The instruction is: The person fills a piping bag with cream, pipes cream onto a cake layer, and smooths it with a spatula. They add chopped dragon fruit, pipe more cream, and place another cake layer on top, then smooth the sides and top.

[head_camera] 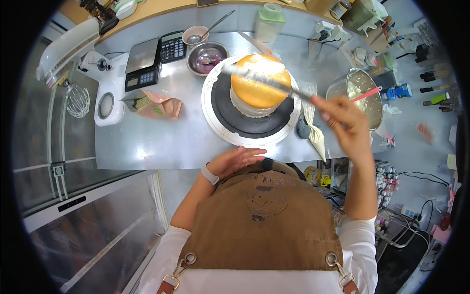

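My right hand (343, 126) grips the dark handle of an icing spatula (262, 79), whose blurred metal blade reaches leftward over a round cake (266, 97). The cake's golden top bears a white patch of cream, and its side is coated white. Beneath it, a dark round board lies on a white cake turntable (216, 126). Whether the blade touches the cake cannot be told. My left hand (238, 160) holds nothing; it rests by the turntable's front rim with its fingers extended. A filled piping bag (315, 136) lies to the turntable's right.
A metal bowl of cream (372, 104) with a pink-handled spatula (367, 93) stands at the right. Leftward are an opened pink pouch (169, 104), a digital scale (141, 60), a calculator (172, 47) and a stand mixer (110, 86). Behind the turntable sits a steel bowl (192, 60) with a spoon.
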Demonstrator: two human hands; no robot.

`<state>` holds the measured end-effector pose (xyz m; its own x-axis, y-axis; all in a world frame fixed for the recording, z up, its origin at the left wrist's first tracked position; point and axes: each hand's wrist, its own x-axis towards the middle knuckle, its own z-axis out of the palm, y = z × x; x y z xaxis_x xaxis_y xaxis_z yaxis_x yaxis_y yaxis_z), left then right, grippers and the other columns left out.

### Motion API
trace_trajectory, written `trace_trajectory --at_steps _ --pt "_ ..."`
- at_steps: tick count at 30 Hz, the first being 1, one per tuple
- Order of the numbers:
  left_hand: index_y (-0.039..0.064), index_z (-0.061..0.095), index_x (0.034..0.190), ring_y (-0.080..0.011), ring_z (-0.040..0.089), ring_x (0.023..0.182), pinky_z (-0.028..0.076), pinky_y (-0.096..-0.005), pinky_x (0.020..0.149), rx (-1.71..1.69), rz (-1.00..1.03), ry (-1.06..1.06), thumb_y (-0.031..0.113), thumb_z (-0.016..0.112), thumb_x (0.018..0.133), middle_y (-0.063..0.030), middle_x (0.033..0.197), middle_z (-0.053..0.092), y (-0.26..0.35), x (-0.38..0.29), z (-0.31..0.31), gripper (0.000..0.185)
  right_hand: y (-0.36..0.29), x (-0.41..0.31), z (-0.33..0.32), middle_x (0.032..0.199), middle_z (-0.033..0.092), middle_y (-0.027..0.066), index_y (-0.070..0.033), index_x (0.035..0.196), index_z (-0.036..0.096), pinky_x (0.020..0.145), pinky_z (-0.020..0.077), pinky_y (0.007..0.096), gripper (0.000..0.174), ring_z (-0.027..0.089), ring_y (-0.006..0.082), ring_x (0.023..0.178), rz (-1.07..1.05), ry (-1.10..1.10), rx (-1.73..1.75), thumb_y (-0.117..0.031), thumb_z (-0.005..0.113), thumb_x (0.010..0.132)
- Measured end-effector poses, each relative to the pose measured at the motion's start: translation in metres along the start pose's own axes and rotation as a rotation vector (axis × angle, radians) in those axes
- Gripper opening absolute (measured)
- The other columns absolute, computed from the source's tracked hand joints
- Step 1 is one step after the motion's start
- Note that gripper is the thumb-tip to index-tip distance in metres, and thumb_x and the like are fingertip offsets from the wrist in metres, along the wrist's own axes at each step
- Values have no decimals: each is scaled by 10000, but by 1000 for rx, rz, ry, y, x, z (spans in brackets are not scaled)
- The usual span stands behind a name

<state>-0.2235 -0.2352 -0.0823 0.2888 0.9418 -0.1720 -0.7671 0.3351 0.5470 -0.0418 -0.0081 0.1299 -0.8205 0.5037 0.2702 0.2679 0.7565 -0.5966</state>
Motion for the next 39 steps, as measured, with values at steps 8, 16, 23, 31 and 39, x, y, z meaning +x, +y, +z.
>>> trace_trajectory --at_steps 8,16,23,31,39 --pt "-57 235 1513 -303 301 1457 269 -386 1195 -99 80 -88 395 326 1067 -173 1597 257 -17 16 -6 642 -88 108 -13 819 615 31 -137 936 767 691 499 362 196 620 213 790 -703 -221 -812 -123 713 748" --pt "-45 382 1430 -341 353 1431 363 -410 1142 -215 194 -7 279 413 1061 -189 1566 309 -40 26 -13 492 -132 130 63 872 616 18 -87 892 751 838 488 321 203 594 171 926 -961 -544 -1184 -65 681 703" --pt "-20 472 1383 -250 570 1250 397 -396 1104 -77 286 289 352 481 1037 -149 1301 613 -14 -2 -47 509 -132 125 61 861 676 2 -149 688 742 815 491 318 14 634 175 942 -1074 -527 -1175 -153 729 693" --pt "2 353 1480 -282 516 1288 387 -437 1110 -480 812 373 459 327 1044 -174 1432 501 45 -23 -91 632 -134 111 55 880 677 3 -161 688 741 817 486 309 34 629 165 961 -1028 -586 -1150 -138 717 694" --pt "97 359 1493 -335 438 1364 374 -522 1127 -457 325 221 515 291 1049 -160 1414 526 -19 21 -33 614 -130 108 53 869 648 -14 -158 677 739 773 474 302 44 617 160 934 -1093 -568 -1115 -130 705 673"
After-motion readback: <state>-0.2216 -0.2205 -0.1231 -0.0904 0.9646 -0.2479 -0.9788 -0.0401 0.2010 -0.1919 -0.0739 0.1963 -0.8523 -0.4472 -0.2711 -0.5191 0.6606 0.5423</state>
